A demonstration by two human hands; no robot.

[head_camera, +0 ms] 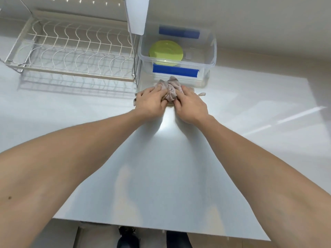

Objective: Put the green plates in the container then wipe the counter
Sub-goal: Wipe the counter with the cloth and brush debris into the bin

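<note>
Wide pale counter (170, 167) fills the view, glossy enough to throw back a bright glare patch just below the hands, and it runs out to a front edge with dark shoes showing beneath. A light wall backs it.

Far left stands the white wire dish rack (71, 49), slots bare, which fits the plates having gone elsewhere. Right beside it, at the back, sits the clear plastic container (213, 51) with blue latches front and rear, lid off, so things drop straight in. Inside it lie the green plates (165, 51), stacked flat on the bottom; how many, I cannot tell. So the first half of the job looks done.

Now the wiping. Both arms reach far forward, and a crumpled pinkish-grey cloth (172, 87) is bunched on the counter just in front of the container. The left hand (150, 102) presses down on its left side, fingers curled into the folds. The right hand (190, 104) grips the right side, fingers tucked into the fabric. Two hands on one rag likely means gathering it into a firm pad, starting at the far edge.
</note>
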